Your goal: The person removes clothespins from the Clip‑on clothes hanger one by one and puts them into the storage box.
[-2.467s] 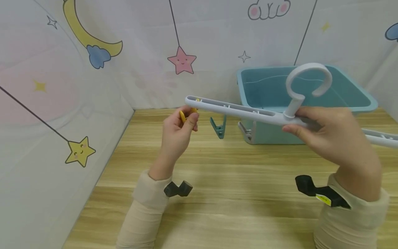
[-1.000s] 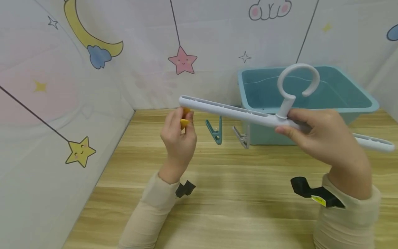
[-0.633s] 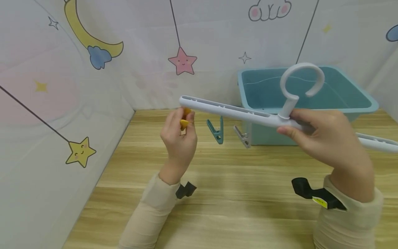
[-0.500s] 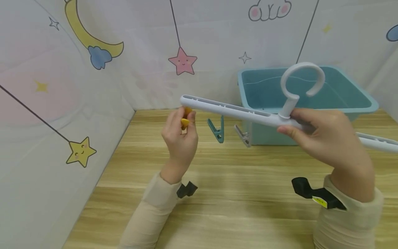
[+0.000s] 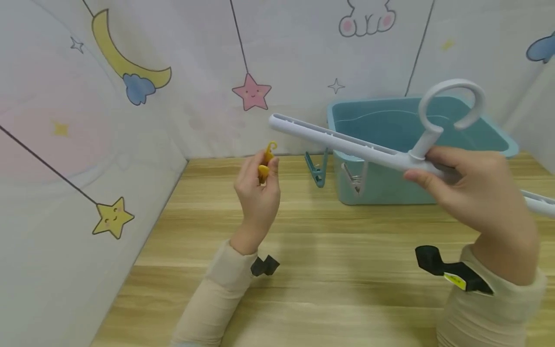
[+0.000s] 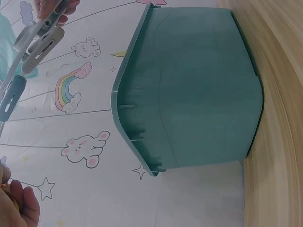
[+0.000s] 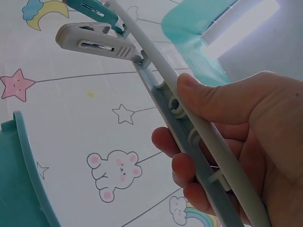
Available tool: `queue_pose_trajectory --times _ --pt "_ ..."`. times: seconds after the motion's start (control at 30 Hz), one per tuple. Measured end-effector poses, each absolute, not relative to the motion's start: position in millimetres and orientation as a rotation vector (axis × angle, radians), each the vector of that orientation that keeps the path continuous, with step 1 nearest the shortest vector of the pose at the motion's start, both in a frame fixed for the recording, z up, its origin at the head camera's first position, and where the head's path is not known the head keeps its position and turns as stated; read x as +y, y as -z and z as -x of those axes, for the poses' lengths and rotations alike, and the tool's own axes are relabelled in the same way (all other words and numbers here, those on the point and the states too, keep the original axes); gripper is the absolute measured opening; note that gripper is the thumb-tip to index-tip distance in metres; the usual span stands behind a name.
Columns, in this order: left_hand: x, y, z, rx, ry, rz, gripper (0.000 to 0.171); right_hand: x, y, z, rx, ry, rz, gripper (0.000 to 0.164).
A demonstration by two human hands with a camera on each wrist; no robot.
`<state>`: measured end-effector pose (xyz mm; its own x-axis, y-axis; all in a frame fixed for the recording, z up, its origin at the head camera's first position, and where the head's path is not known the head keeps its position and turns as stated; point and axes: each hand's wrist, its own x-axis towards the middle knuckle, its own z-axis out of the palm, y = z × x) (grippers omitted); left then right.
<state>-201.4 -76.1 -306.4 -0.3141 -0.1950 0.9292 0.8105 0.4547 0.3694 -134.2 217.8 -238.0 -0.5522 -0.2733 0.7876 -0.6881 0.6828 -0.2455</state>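
Observation:
My left hand point(image 5: 257, 195) pinches a yellow clothespin point(image 5: 263, 171), its small hook pointing up above the fingertips. This hook stands apart from the left end of a white hanger point(image 5: 347, 143). My right hand point(image 5: 481, 193) grips the slotted bar of that hanger just beside its large round hook, thumb along the near side. From the bar hang a teal clothespin point(image 5: 319, 177) and a light grey clothespin point(image 7: 97, 41). In the left wrist view my left hand point(image 6: 21, 205) shows only at the lower left corner, mostly hiding the yellow clothespin.
A teal plastic basin point(image 5: 403, 192) stands at the back right of the wooden table point(image 5: 338, 260), behind the hanger and grey clothespin. A printed white cloth point(image 5: 208, 111) closes off the back and left side.
The hanger's left end has moved up and right, away from my left hand. The yellow clothespin, earlier right under that end, now shows its hook free. The hanging clothespins have shifted right with the bar.

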Motion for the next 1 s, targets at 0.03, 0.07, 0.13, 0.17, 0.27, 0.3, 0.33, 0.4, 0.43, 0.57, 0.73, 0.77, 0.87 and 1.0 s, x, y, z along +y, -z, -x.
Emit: queue_pose_trajectory --times 0.03,0.07,0.13,0.17,0.27,0.3,0.33,0.4,0.43,0.57,0.73,0.77,0.87,1.0 --pt "-75.8 307.6 202.3 -1.586 1.128 0.554 0.010 218.9 238.1 134.2 -2.137 -0.713 -0.731 0.071" --pt "-75.3 308.5 203.2 -1.597 1.144 0.559 0.009 219.9 238.1 134.2 -2.135 -0.712 -0.729 0.070" --pt "-74.0 309.9 205.5 -1.616 1.177 0.567 0.008 221.6 237.8 133.4 -2.134 -0.700 -0.722 0.059" --pt "-73.2 310.5 206.8 -1.624 1.192 0.574 0.009 222.3 237.5 132.9 -2.134 -0.691 -0.720 0.051" --pt "-70.3 310.7 211.8 -1.648 1.215 0.599 0.012 224.4 236.4 130.3 -2.149 -0.653 -0.713 0.027" --pt "-69.1 310.4 213.6 -1.656 1.221 0.606 0.013 225.1 236.3 129.6 -2.153 -0.646 -0.709 0.022" --pt "-67.9 310.0 215.6 -1.665 1.228 0.616 0.013 225.8 235.9 129.0 -2.156 -0.645 -0.711 0.020" --pt "-65.4 308.9 219.9 -1.690 1.246 0.634 0.015 227.5 236.0 128.0 -2.155 -0.648 -0.705 0.020" --pt "-64.2 308.2 222.0 -1.706 1.256 0.641 0.015 228.6 235.8 127.5 -2.160 -0.647 -0.705 0.020" --pt "-59.7 304.1 231.6 -1.778 1.327 0.671 0.016 232.3 237.0 126.8 -2.144 -0.670 -0.694 0.021" --pt "-53.5 295.2 241.8 -1.879 1.384 0.688 0.017 236.0 236.4 126.5 -2.151 -0.644 -0.672 0.024" --pt "-52.1 293.5 243.6 -1.904 1.384 0.690 0.017 236.3 236.4 126.5 -2.147 -0.641 -0.666 0.025" --pt "-47.9 288.9 247.6 -1.973 1.368 0.707 0.016 236.8 236.4 126.3 -2.147 -0.639 -0.660 0.026" --pt "-41.8 284.5 252.4 -2.050 1.323 0.735 0.016 236.5 236.2 125.5 -2.153 -0.649 -0.657 0.024"
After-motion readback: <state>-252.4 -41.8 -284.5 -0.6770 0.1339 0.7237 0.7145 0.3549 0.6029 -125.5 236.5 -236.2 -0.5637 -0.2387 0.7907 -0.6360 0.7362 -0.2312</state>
